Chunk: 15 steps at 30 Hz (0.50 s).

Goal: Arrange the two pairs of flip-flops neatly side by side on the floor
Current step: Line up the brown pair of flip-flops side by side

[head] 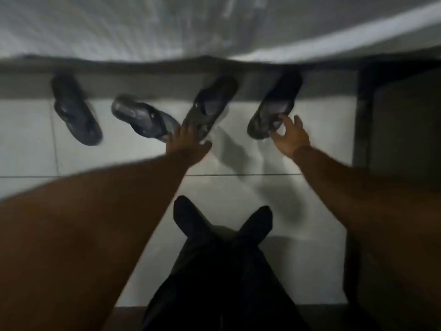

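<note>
The view is blurred by motion. Several dark flip-flops lie scattered on the white floor tiles by the wall. The leftmost flip-flop angles down to the right, and the second flip-flop lies almost crosswise. The third flip-flop and the rightmost flip-flop both slant up to the right. My left hand has its fingers spread at the near end of the third one and touches it. At the rightmost flip-flop's near end, my right hand has its fingers apart and its fingertips at the edge.
A dark skirting strip runs along the foot of the pale wall behind the flip-flops. A dark boxy object stands at the right. My legs in dark trousers are at the bottom middle, toes pointing at the flip-flops.
</note>
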Tool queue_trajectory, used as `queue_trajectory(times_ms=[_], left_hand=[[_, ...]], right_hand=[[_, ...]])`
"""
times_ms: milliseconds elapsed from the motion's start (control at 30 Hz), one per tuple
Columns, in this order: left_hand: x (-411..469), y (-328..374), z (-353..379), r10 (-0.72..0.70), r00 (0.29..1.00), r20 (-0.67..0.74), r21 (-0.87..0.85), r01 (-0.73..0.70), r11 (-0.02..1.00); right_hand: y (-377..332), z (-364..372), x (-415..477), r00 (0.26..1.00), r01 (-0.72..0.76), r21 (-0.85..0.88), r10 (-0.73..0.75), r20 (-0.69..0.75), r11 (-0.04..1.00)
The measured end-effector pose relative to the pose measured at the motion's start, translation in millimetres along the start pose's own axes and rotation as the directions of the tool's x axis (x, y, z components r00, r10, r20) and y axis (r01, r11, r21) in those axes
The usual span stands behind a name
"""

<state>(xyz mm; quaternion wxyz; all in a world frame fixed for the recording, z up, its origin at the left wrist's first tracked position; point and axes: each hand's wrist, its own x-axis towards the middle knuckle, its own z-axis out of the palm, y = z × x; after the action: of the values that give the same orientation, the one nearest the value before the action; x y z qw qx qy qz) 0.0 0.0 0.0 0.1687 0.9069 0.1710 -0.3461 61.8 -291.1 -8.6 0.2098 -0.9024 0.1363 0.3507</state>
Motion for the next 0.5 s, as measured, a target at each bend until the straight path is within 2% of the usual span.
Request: queue_trajectory(times_ms=[67, 133, 233, 300, 367, 500], left_hand=[[41.4, 5.2, 15.9, -0.081, 0.996, -0.048, -0.121, 0.074, 0.99], [81.0, 11.3, 24.6, -0.113, 0.993, -0.026, -0.137, 0.109, 0.985], [115.0, 4.3, 40.6, 0.009, 0.999, -0.043, 0.058, -0.007, 0.998], [123.7, -3.0, 46.7, 0.111, 0.993, -0.037, 0.121, -0.106, 0.987], [123.6, -4.5, 51.4, 0.137, 0.99, -0.012, 0.142, -0.134, 0.981], [96.3, 1.0, 67.0, 0.143, 0.99, 0.015, 0.131, -0.144, 0.981]], right_hand=[[5.8, 14.6, 35.6, 1.0, 0.021, -0.059, -0.019, 0.024, 0.998], [9.1, 24.6, 69.5, 0.998, 0.052, -0.126, -0.048, 0.031, 0.991], [16.9, 42.8, 99.9, 0.991, 0.132, -0.316, -0.123, 0.05, 0.939], [16.6, 53.5, 101.0, 0.981, 0.189, -0.431, -0.183, 0.055, 0.882], [16.3, 63.2, 90.3, 0.967, 0.24, -0.474, -0.25, 0.044, 0.847], [17.0, 84.9, 58.0, 0.913, 0.402, -0.475, -0.381, 0.144, 0.783]])
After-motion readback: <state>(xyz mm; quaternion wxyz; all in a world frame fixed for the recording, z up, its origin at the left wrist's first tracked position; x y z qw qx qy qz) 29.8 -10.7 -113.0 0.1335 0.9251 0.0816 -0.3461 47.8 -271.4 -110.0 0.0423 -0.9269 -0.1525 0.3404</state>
